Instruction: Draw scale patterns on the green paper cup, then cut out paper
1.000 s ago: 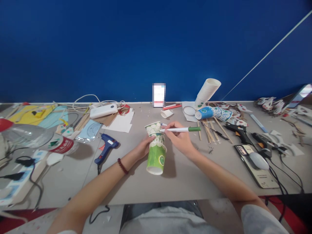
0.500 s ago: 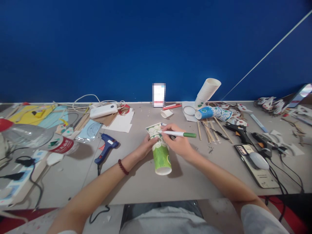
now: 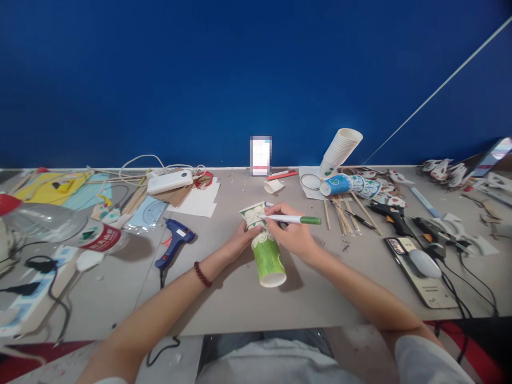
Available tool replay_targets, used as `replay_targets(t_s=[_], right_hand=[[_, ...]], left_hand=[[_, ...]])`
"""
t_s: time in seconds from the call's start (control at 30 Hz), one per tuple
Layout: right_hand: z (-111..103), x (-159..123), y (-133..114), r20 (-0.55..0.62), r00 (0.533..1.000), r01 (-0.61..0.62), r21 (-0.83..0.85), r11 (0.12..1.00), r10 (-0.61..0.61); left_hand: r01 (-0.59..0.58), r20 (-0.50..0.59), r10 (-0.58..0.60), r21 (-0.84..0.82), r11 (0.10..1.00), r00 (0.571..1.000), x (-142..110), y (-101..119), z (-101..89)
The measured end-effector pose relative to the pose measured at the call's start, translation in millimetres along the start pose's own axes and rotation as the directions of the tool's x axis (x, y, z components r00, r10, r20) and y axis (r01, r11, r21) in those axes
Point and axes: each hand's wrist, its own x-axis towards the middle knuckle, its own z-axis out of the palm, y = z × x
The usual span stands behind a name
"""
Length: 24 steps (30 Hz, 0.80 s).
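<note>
Over the table I hold a green and white paper-cup piece (image 3: pixel 267 260), which looks like two cups joined end to end. Green covers its near part, and its open rim faces me. The far part is white with scalloped line drawings. My left hand (image 3: pixel 239 241) is closed around its left side at the middle. Pinched in my right hand (image 3: pixel 295 234) is a white marker (image 3: pixel 294 218) with a green end, its tip at the patterned part. A small bluish pen end shows by my right fingers; the rest of it is hidden.
A blue glue gun (image 3: pixel 176 242) and a plastic bottle (image 3: pixel 80 226) lie left. A leaning stack of paper cups (image 3: pixel 340 152), a blue patterned cup piece (image 3: pixel 338 184), wooden sticks (image 3: pixel 343 216), black glue guns (image 3: pixel 390 213) and a phone (image 3: pixel 420 282) under a mouse (image 3: pixel 425 263) are right.
The cup piece has turned slightly in my left hand, its near rim swinging right and its pattern rolling round. My right hand and the marker stay almost in place.
</note>
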Motion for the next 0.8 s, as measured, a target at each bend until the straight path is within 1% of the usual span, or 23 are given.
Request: replay_targets(t_s=[0.17,0.3,0.47,0.53,0.7,0.8], right_hand=[[1.4,-0.8,6.5,0.018,1.0,-0.022,0.007,1.0,0.022],[1.4,-0.2,5.9,0.012,1.0,-0.018,0.02,1.0,0.018],[-0.5,1.0,0.7,-0.008,1.0,-0.011,0.016,1.0,0.011],[-1.3,1.3,-0.5,-0.012,1.0,-0.016,0.013,1.0,0.017],[-1.9,1.8,-0.4,-0.01,1.0,-0.026,0.01,1.0,0.026],[-1.3,1.5,1.4,-0.006,1.0,-0.025,0.004,1.0,0.025]], left_hand=[[0.009,-0.009,-0.009,-0.027,1.0,1.0,0.7,-1.8,-2.1],[0.005,-0.018,-0.005,-0.014,1.0,1.0,-0.5,1.3,1.1],[0.005,0.042,-0.006,0.027,1.0,0.999,-1.8,6.1,5.5],[0.006,0.046,-0.007,0.018,1.0,0.999,-1.3,4.8,4.3],[0.002,0.013,-0.002,-0.02,1.0,1.0,0.5,-0.2,-0.3],[-0.003,0.031,0.003,-0.006,1.0,1.0,0.9,-0.4,-0.7]])
